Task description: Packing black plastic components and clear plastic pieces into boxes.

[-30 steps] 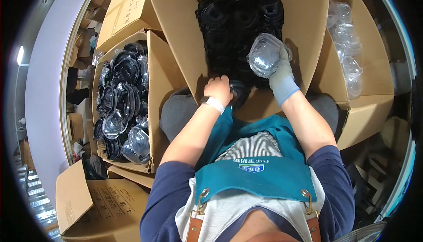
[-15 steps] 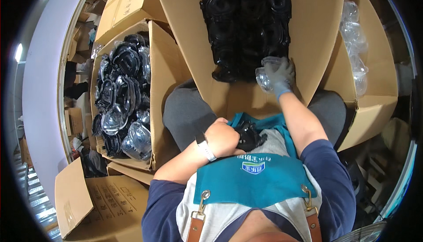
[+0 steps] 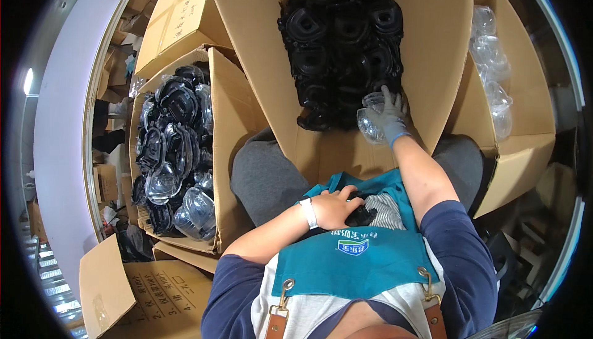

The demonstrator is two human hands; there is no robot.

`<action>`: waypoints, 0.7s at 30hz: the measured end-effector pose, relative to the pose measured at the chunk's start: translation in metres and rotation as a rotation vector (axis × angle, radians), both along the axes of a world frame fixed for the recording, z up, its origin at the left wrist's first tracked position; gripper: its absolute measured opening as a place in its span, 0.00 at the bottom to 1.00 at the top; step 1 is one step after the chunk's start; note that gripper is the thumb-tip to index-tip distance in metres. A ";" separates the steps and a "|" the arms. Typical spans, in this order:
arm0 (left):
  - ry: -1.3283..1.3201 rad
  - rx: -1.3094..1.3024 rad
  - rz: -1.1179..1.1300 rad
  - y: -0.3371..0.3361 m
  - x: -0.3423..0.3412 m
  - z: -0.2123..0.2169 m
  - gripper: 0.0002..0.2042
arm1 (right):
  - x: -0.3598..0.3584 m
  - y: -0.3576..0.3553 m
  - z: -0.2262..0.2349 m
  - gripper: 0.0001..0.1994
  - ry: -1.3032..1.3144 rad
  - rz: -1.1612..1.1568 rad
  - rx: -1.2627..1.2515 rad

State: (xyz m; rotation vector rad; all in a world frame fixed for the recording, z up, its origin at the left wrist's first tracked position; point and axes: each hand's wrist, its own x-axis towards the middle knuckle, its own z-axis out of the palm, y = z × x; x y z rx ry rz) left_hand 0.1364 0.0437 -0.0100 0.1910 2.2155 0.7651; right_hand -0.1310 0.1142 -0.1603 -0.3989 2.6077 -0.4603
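My gloved right hand [image 3: 391,118] is closed on a clear domed plastic shell [image 3: 370,128] inside the large cardboard box in front of me. It is low on the right side of the stacked black plastic housings [image 3: 336,61], with the shell at their lower edge. At my lap, over the teal apron [image 3: 358,249], my bare left hand [image 3: 336,208] lies over a black plastic part [image 3: 361,217]. Its fingers curl over the part's far side and hide much of it.
The large open box [image 3: 253,49] stands between my knees. To the left, another carton [image 3: 238,117] holds black and clear plastic parts. On the right, a carton [image 3: 525,147] has a row of clear shells [image 3: 491,61]. A flattened-looking carton [image 3: 105,283] lies at lower left.
My left hand has shifted right and turned, its fingers now spread over the black part. My right hand still holds the clear shell. The view has tilted slightly.
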 end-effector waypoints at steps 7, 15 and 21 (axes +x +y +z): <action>0.578 0.410 0.454 -0.047 -0.004 0.000 0.51 | 0.030 -0.004 0.120 0.46 0.121 -0.212 -0.531; 0.649 1.283 1.137 -0.028 -0.039 0.041 0.52 | 0.154 0.063 0.187 0.48 -0.296 0.190 -1.450; 0.696 1.391 1.041 0.005 -0.042 0.029 0.53 | 0.148 0.074 0.151 0.48 -0.120 0.341 -1.386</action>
